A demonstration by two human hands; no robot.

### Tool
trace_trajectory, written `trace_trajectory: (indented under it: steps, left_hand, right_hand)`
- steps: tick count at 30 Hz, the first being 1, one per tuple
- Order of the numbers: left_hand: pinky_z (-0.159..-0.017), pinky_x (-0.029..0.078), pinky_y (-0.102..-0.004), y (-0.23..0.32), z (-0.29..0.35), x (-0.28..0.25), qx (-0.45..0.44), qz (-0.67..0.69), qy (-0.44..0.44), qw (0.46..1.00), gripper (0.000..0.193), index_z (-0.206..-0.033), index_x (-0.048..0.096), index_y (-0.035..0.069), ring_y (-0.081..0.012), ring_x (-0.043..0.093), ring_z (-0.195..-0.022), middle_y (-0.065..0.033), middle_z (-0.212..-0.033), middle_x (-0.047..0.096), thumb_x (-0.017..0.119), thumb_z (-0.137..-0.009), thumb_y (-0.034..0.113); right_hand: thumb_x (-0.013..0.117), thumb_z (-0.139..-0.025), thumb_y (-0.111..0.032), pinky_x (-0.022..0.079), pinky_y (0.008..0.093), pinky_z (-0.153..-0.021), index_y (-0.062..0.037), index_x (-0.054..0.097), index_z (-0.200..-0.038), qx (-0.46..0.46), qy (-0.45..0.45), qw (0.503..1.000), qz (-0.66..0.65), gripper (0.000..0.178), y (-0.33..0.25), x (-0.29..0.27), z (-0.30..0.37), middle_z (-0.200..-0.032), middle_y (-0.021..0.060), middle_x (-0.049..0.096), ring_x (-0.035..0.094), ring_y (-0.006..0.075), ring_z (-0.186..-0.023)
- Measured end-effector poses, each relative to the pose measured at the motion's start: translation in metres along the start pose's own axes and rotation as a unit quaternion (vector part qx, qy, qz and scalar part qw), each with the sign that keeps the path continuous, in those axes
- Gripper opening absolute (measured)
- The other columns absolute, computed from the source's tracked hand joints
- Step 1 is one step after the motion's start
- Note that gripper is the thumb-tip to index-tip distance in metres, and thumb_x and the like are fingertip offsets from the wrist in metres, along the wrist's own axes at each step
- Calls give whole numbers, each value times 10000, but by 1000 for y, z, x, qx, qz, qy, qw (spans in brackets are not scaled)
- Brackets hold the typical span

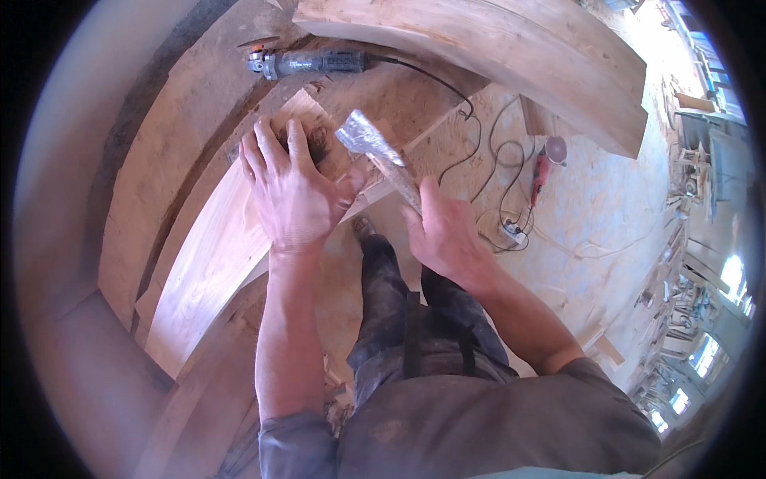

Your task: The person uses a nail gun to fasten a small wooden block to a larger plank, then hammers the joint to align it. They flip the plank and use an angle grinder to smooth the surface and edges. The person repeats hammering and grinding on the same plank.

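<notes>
A pale, planed wooden board (209,267) runs from the lower left up toward the middle. My left hand (294,191) presses on its upper part, fingers stretched out and apart, thumb pointing right. Beside those fingers shows a dark, rough patch (318,145), partly hidden, and I cannot tell what it is. To the right, my right hand (448,231) is closed round the wooden handle of a hatchet-like tool (371,142). Its shiny metal head points up and left, over the wood and apart from my left hand.
An angle grinder (315,62) lies on the wood beyond my left hand, its cord trailing right. A thick timber beam (495,48) spans the far side. On the dusty floor are a red grinder (546,168), loose cords and a white power socket (513,230).
</notes>
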State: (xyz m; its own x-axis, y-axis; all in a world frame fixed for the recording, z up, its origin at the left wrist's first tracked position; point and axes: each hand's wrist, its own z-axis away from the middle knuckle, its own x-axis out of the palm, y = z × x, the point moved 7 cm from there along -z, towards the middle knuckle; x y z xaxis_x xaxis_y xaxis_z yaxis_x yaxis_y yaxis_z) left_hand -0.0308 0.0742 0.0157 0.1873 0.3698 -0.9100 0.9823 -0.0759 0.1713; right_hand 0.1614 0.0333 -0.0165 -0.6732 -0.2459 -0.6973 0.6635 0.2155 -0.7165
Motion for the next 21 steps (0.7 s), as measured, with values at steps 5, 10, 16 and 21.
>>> trace_trajectory:
  steps: [5,10,16,21]
  left_hand:
    - [-1134,356,-640,1,4,3,0,-1,-4,1000,926,-1289,615,-73,-555,448,-1309,-369,-1418,472,788,-751,659]
    - [-1143,343,-641,-1,2,4,0,1,-14,1000,896,-1299,611,-70,-547,432,-1325,-356,-1428,472,802,-744,606]
    - [-1157,328,-632,-1,1,3,-12,13,-29,999,868,-1324,602,-62,-534,419,-1339,-338,-1443,469,819,-694,495]
    - [-1157,333,-626,0,0,2,3,7,-40,999,843,-1342,592,-55,-530,417,-1346,-336,-1449,466,804,-694,441]
  right_hand:
    - [702,-921,-99,491,554,-593,2,484,-1094,27,2,1000,-5,296,7,5,4,-759,264,640,650,483,-693]
    - [737,-935,-108,507,492,-572,4,531,-1094,22,62,984,-165,284,5,0,7,-736,177,640,668,368,-624]
    - [730,-990,-111,467,279,-454,-48,542,-1011,287,6,811,-509,200,23,53,41,-703,24,610,578,97,-506]
    - [714,-978,-82,466,300,-447,-32,523,-1024,322,11,772,-548,203,22,76,42,-670,23,582,577,111,-500]
